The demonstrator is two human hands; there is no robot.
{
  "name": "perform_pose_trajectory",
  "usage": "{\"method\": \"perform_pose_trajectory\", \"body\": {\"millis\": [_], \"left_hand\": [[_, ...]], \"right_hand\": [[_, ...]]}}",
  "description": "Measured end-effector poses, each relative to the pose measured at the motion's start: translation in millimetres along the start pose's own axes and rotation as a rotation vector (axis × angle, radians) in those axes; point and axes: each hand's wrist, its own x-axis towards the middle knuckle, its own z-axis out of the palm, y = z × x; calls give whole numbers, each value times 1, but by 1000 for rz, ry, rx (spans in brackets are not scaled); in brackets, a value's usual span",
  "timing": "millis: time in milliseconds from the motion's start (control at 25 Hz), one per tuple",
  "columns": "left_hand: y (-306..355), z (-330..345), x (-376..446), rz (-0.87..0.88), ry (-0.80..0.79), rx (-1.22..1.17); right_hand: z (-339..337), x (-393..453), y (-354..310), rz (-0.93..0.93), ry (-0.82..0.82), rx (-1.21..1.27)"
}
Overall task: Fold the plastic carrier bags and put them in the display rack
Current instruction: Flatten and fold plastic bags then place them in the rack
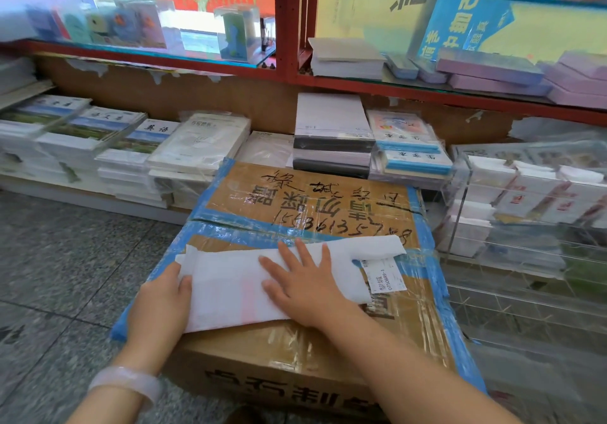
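Observation:
A white plastic carrier bag (230,285), folded into a long flat strip, lies on top of a brown cardboard box (315,200) sealed with blue tape. My left hand (161,302) holds the bag's left end, thumb on top and fingers hidden under the edge. My right hand (302,282) lies flat on the middle of the bag, fingers spread and straight, pressing it down. The bag's right end, with its handles, reaches a white label on the box. A clear acrylic display rack (525,213) with compartments stands to the right of the box.
Stacks of exercise books (138,157) and paper packs (331,128) fill the low shelf behind the box. A red-framed glass shelf (285,29) with stationery runs above. Grey speckled floor (65,259) lies to the left.

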Motion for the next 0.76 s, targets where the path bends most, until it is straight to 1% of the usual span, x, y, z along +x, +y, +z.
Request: {"method": "perform_pose_trajectory", "body": {"millis": [120, 200, 240, 280, 320, 360, 400, 440, 480, 520, 560, 680, 760], "left_hand": [[-6, -13, -1, -54, -8, 149], [-3, -26, 2, -71, 56, 260], [3, -26, 6, 0, 135, 262], [14, -22, 10, 138, 192, 233], [30, -12, 12, 334, 225, 200], [46, 3, 10, 541, 198, 197], [62, 19, 2, 700, 68, 239], [70, 35, -6, 764, -74, 299], [69, 46, -10, 730, -171, 314], [62, 50, -13, 620, -263, 343], [51, 52, -12, 533, -283, 396], [19, 40, -3, 351, -173, 467], [9, 24, 0, 198, -176, 503]], "right_hand": [[18, 2, 10, 19, -2, 41], [19, 1, 8, 13, -16, 24], [18, 2, 6, 19, -15, 20], [18, 2, 7, 24, -6, 24], [18, 3, 7, 26, -1, 29], [19, 4, 8, 27, -6, 31], [20, 3, 8, 28, -7, 29], [21, 3, 8, 27, -3, 21], [22, 2, 9, 27, -1, 8], [22, 1, 12, 36, -10, 4], [20, -2, 19, 55, -13, 6], [10, -20, 59, 202, -18, -17], [3, -38, 94, 346, -56, -37]]}}
